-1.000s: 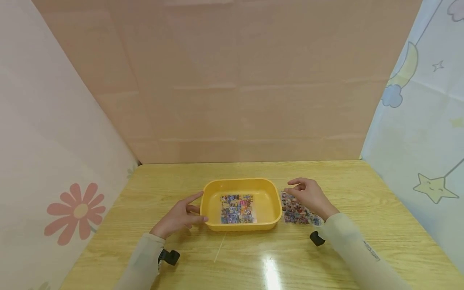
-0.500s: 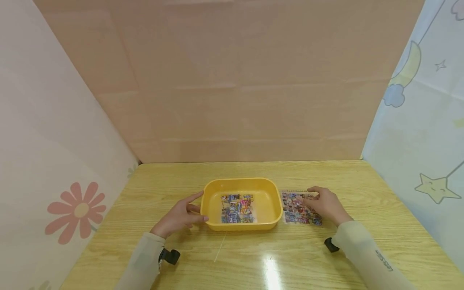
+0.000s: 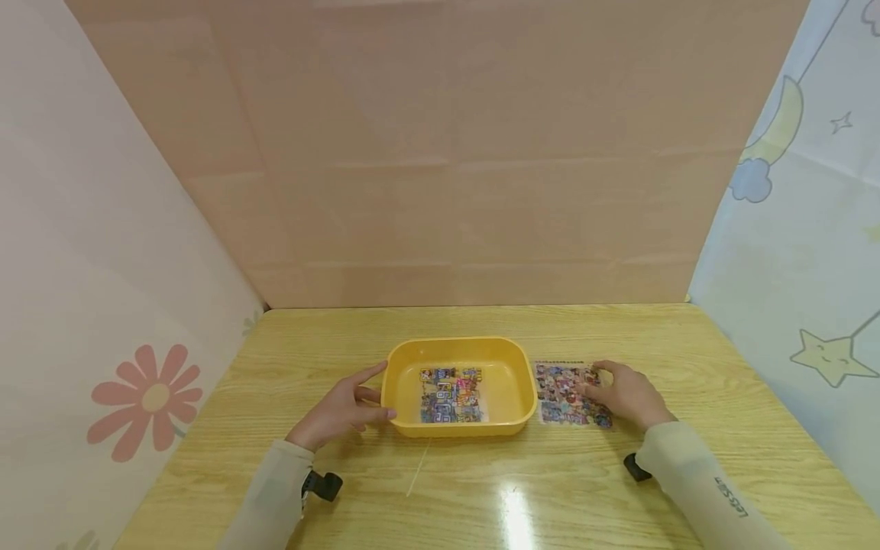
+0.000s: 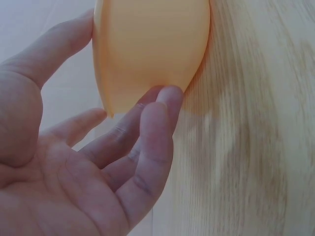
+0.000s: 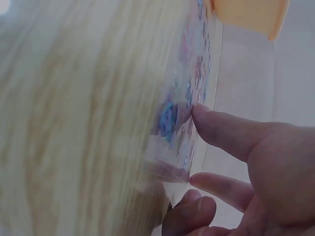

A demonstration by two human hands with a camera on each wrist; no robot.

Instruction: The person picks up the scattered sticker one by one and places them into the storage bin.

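Observation:
A yellow plastic tray point(image 3: 509, 397) stands on the wooden table, and a clear sheet printed with colourful cartoon stickers point(image 3: 440, 405) lies inside it. My left hand point(image 3: 344, 412) rests against the tray's left end. In the left wrist view, its thumb and index finger touch the rim well apart, and other bent fingers lie near the tray's wall point(image 4: 152, 49). A second sticker sheet point(image 3: 564, 393) lies flat just right of the tray. My right hand point(image 3: 632, 393) touches its right side; in the right wrist view, thumb and index fingertips meet the sheet point(image 5: 189, 88) apart from each other.
The wooden table point(image 3: 330, 344) runs back to a pinkish-brown backdrop point(image 3: 447, 191). Pale patterned panels flank it, with a flower point(image 3: 154, 397) at left and a star point(image 3: 833, 357) at right. A thin pale strip point(image 3: 417, 470) lies before the tray.
My right hand has moved right and slightly nearer across the second sheet, from its upper part to its right side, uncovering more stickers. The left hand and tray look nearly unmoved.

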